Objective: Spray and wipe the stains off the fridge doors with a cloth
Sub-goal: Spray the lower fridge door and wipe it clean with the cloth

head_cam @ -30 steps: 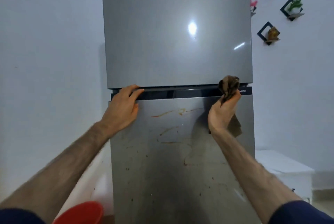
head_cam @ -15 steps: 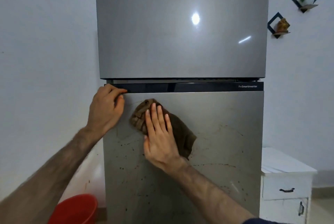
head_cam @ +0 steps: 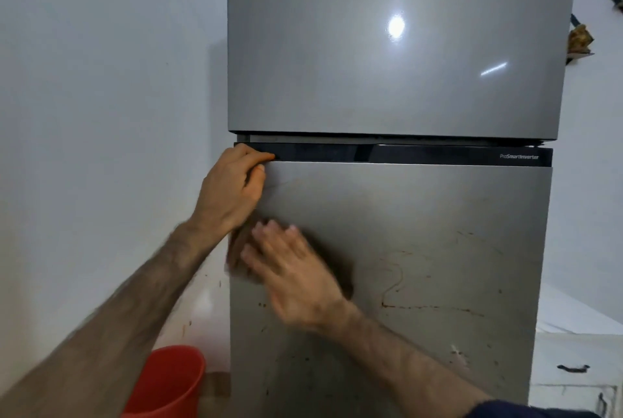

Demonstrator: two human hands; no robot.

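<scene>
Fridge (head_cam: 397, 63), grey with two doors, against a pale wall (head_cam: 101, 80). Left hand (head_cam: 229, 191) curls over the lower door's (head_cam: 438, 215) top left corner. Right hand (head_cam: 296, 276), fingers flat and blurred, presses a brown cloth (head_cam: 237, 249) onto that door's left edge. Reddish stains (head_cam: 394, 282) streak it. Red bucket (head_cam: 165, 380) stands bottom left, white cabinet (head_cam: 573, 350) right.
</scene>
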